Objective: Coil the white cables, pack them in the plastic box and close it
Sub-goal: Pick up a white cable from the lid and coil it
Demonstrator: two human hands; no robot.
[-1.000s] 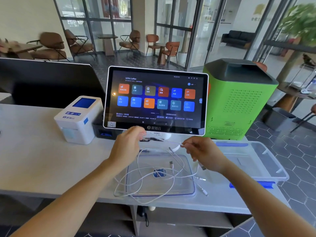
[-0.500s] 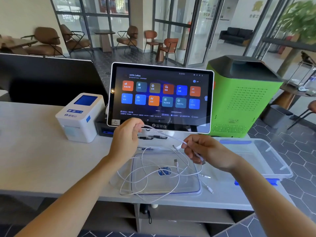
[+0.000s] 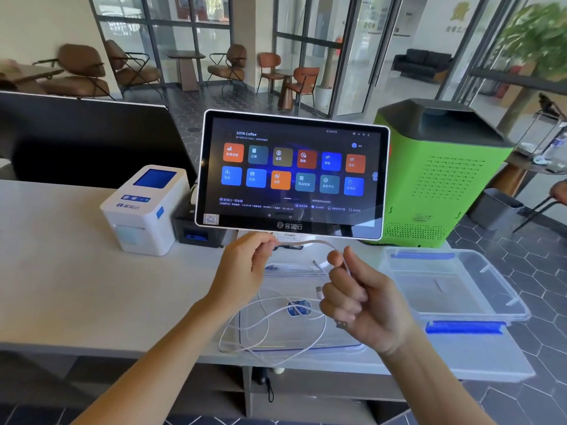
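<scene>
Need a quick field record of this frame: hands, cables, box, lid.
left hand: pinches cable
right hand: holds the same cable, fingers curled
cable span: raised between the hands
other cables: loose, uncoiled, on the lid
box: open, no cables inside, right of lid
behind: tablet, printer

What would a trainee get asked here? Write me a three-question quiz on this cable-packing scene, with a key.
1. True or false: the plastic box already holds coiled cables.
2. Which hands hold a white cable? A) left only B) right only C) both
3. Fill in: the loose cables lie on the clear ____ at the table's front edge.

Key: 1 false, the box looks empty. 2 C, the left hand and right hand each pinch it. 3 lid.
</scene>
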